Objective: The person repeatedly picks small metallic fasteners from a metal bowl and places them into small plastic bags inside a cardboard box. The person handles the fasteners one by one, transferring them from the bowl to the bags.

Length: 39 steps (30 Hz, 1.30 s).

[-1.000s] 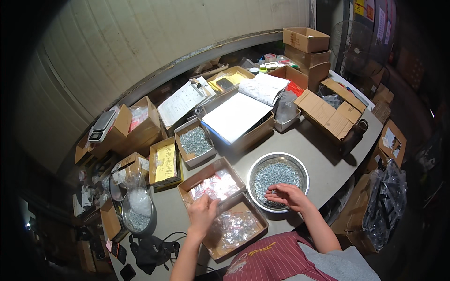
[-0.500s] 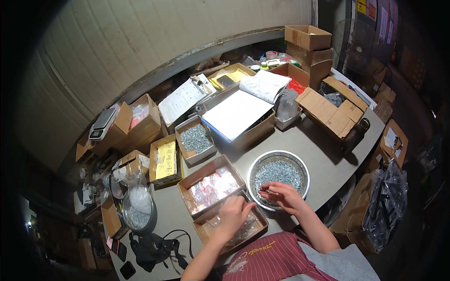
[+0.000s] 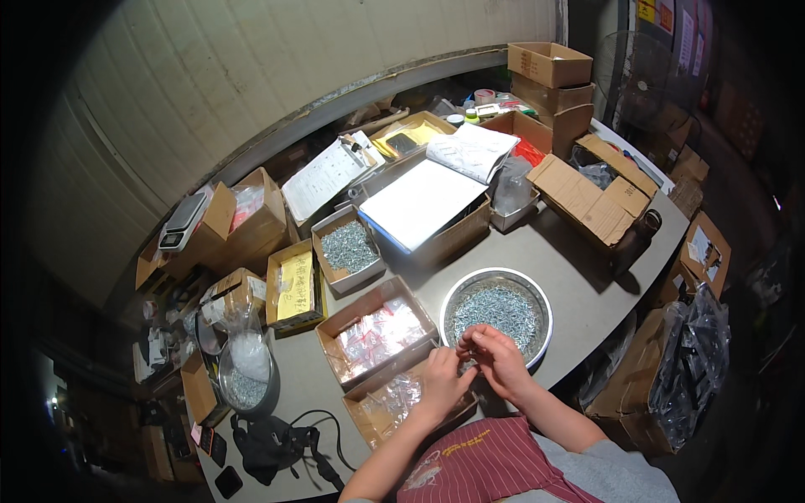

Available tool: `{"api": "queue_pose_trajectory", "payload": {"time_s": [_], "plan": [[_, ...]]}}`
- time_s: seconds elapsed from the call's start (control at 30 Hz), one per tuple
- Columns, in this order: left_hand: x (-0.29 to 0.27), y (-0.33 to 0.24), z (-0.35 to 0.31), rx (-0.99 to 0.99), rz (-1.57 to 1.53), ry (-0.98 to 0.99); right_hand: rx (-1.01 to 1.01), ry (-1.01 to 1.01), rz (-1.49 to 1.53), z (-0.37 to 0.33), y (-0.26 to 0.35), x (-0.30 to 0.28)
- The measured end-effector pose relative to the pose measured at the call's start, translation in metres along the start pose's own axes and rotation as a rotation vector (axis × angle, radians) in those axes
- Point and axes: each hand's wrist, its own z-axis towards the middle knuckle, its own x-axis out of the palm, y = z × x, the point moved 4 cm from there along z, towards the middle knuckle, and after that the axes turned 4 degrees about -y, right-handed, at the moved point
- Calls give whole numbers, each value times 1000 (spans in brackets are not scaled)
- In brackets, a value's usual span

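Observation:
My left hand (image 3: 444, 385) and my right hand (image 3: 498, 362) are close together at the near left rim of a round metal bowl (image 3: 547, 345). The bowl holds a heap of small silvery screws (image 3: 495, 312). My left fingers are pinched together, and the right fingers curl toward them. What lies between the fingers is too small and hidden to make out. Beneath the left hand is a cardboard box (image 3: 366, 426) of clear plastic bags (image 3: 394, 399), partly covered by my hand and arm. A second box (image 3: 329, 350), just beyond, holds red-edged small clear bags (image 3: 381, 332).
Beyond stand a box of small metal parts (image 3: 349, 246), a yellow-labelled box (image 3: 295, 285) and an open notebook (image 3: 428, 201). A bagged bowl (image 3: 248, 386) and black pouch (image 3: 272, 448) lie left. A flapped carton (image 3: 587, 201) sits right.
My left hand has moved right and slightly up from above the bag box to meet my right hand. The right hand has shifted slightly, with its fingers nearer the left ones.

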Motion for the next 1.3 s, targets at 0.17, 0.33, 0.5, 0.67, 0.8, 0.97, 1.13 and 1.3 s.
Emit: {"api": "queue_pose_trajectory", "payload": {"time_s": [0.17, 0.33, 0.5, 0.67, 0.8, 0.97, 1.13, 1.3], "plan": [[3, 1, -2, -25, 14, -25, -74, -12, -58, -8, 2, 10], [5, 2, -2, -33, -26, -48, -98, -7, -113, -9, -3, 8], [2, 1, -2, -53, -39, -46, -118, -22, -220, -13, 4, 12], [-15, -4, 5, -18, -149, -23, -652, 299, -1170, -8, 46, 12], [-28, -2, 7, -20, -193, 57, -799, 465, -1513, -12, 47, 12], [-21, 14, -8, -361, -497, 169, -398, 339, -1374, 0, 32, -10], [-23, 23, -10, -666, -814, 246, -174, 242, -1139, -4, 31, -2], [-29, 27, -6, -627, -614, 214, -14, 302, -961, -1, 18, -2]]}}
